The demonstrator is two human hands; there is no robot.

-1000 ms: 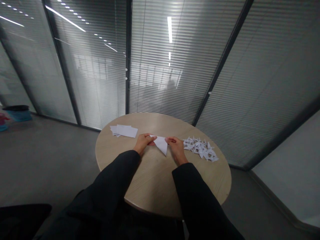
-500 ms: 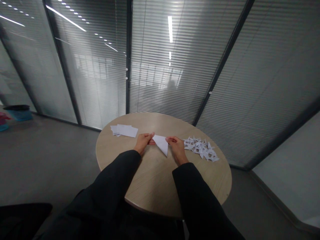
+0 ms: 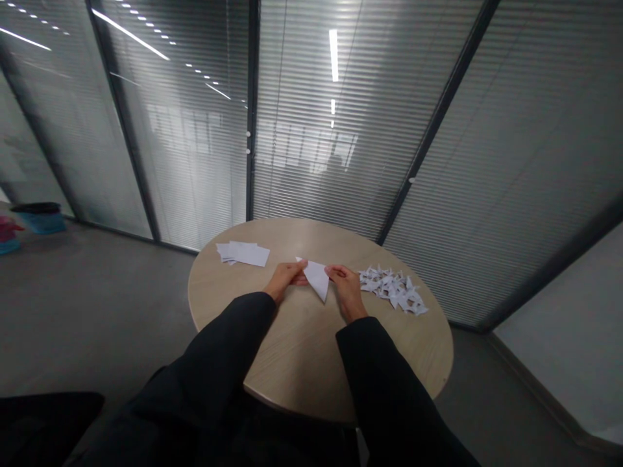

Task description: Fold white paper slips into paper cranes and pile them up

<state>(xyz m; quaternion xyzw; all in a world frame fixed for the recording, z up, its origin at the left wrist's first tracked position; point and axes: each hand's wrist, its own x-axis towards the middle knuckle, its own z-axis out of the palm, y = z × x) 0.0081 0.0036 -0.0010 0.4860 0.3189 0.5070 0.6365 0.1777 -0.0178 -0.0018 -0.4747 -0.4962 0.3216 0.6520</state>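
Observation:
Between my two hands is a folded sheet of white paper [image 3: 318, 279], its shape a triangle with one point toward me. My left hand [image 3: 288, 277] pinches its left corner, thumb on top and fingers underneath. At the right corner, my right hand [image 3: 343, 285] grips the paper between thumb and fingers. To the left on the table lies a small stack of white paper sheets [image 3: 248, 253], slightly fanned. Beside my right hand is a pile of small folded white paper pieces [image 3: 393, 290] with pointed tips.
The round wooden table [image 3: 302, 363] stands close to a glass partition with blinds [image 3: 316, 188]. On the floor at the far left are a blue bin with a black liner [image 3: 45, 220] and a pink and blue object [image 3: 8, 235]. A dark chair edge [image 3: 48, 415] shows at lower left.
My left hand has slid slightly to the right over the paper's left corner, so the thumb covers more of it. My right hand keeps its hold. The view has shifted a little.

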